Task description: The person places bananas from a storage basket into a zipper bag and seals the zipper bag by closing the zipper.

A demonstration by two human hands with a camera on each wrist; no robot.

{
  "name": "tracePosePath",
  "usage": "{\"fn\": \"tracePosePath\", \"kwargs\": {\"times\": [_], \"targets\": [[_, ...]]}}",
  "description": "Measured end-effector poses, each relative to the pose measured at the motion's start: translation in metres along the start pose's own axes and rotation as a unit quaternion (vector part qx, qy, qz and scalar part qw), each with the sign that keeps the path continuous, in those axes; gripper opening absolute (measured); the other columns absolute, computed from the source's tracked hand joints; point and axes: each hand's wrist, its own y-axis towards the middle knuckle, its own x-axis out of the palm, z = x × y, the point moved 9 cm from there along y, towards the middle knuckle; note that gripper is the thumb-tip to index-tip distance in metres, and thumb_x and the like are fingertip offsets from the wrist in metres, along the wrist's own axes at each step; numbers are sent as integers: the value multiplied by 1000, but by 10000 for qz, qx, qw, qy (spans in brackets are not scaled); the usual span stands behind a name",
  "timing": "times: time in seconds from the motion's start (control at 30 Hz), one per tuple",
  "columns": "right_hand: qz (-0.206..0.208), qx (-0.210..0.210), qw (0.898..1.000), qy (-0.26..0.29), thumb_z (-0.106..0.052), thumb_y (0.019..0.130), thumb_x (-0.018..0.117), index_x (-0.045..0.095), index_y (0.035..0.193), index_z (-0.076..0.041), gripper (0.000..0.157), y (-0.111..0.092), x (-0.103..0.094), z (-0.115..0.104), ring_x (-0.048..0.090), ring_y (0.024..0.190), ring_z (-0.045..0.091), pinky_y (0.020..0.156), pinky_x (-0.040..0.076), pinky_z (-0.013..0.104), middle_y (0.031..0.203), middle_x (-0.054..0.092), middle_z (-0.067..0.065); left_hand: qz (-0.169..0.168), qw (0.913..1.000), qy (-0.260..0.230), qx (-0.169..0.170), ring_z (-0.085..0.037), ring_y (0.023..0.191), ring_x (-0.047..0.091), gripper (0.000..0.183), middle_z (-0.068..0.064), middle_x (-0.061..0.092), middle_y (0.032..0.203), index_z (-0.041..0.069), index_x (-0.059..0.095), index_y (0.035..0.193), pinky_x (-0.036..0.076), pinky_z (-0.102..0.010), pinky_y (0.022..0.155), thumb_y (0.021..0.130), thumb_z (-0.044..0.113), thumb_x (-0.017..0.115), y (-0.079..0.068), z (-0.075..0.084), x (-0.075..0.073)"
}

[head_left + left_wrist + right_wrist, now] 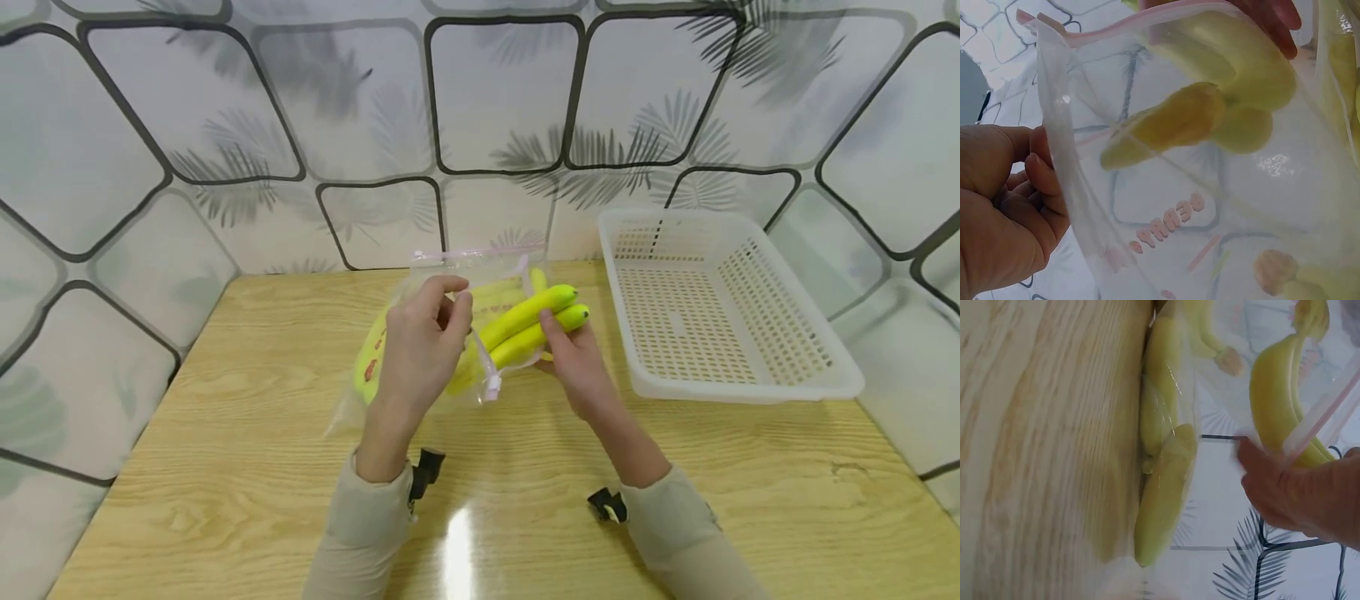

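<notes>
A bunch of yellow bananas lies partly inside the mouth of a clear zip bag with pink print. My right hand grips the bananas at their tips, thumb on top. At the bag's side edge, the left hand pinches the plastic between thumb and curled fingers. A white slider hangs at the end of the zip strip. Beneath and behind is a second zip bag lying on the table, with more bananas inside it.
A white perforated plastic basket stands at the right. The wooden table meets a patterned backdrop at the back and sides. Both sleeves carry small black wrist cameras.
</notes>
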Motion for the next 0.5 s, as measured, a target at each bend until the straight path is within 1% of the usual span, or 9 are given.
{"fn": "tracePosePath", "kwargs": {"times": [0.07, 0.1, 0.2, 0.3, 0.4, 0.5], "targets": [[-312, 273, 9991, 105, -37, 107, 41, 31, 145, -9, 48, 1, 3, 5, 55, 123, 40, 91, 53, 52, 140, 45, 19, -8, 10000, -20, 25, -11, 44, 45, 15, -6, 60, 60, -6, 67, 105, 32, -20, 40, 96, 3, 59, 0, 1, 0], [-440, 354, 9983, 172, -37, 107, 40, 31, 144, -8, 48, 1, 4, 7, 57, 119, 42, 87, 56, 50, 139, 46, 20, -14, 10000, -35, 33, -11, 44, 45, 15, -6, 60, 60, -6, 67, 105, 32, -20, 40, 96, 3, 59, 0, 1, 0], [-634, 422, 9969, 181, -31, 107, 43, 32, 143, -6, 45, 1, 5, 8, 61, 112, 38, 78, 60, 41, 137, 46, 21, -27, 10000, -75, 45, -11, 44, 44, 16, -5, 59, 59, -6, 67, 106, 32, -21, 40, 96, 3, 59, 0, 2, 0], [-680, 387, 9968, 147, -20, 105, 49, 34, 141, -3, 42, 3, 3, 9, 63, 107, 32, 75, 60, 37, 133, 48, 22, -49, 9999, -84, 46, -11, 44, 43, 15, -5, 58, 59, -5, 67, 105, 32, -22, 40, 96, 3, 59, 1, 3, 1], [-690, 294, 9972, 59, -11, 101, 56, 34, 140, -2, 46, 5, 3, 9, 65, 105, 29, 75, 60, 36, 132, 49, 22, -80, 9999, -56, 45, -11, 45, 43, 14, -4, 58, 59, -4, 67, 105, 33, -22, 40, 96, 3, 59, 1, 4, 2], [-687, 190, 9972, -215, -11, 98, 62, 39, 138, -2, 48, 6, 3, 10, 67, 103, 27, 75, 60, 36, 128, 54, 23, -99, 9999, -53, 48, -10, 45, 43, 14, -4, 58, 59, -4, 67, 105, 33, -22, 40, 97, 3, 58, 1, 4, 2]]}}
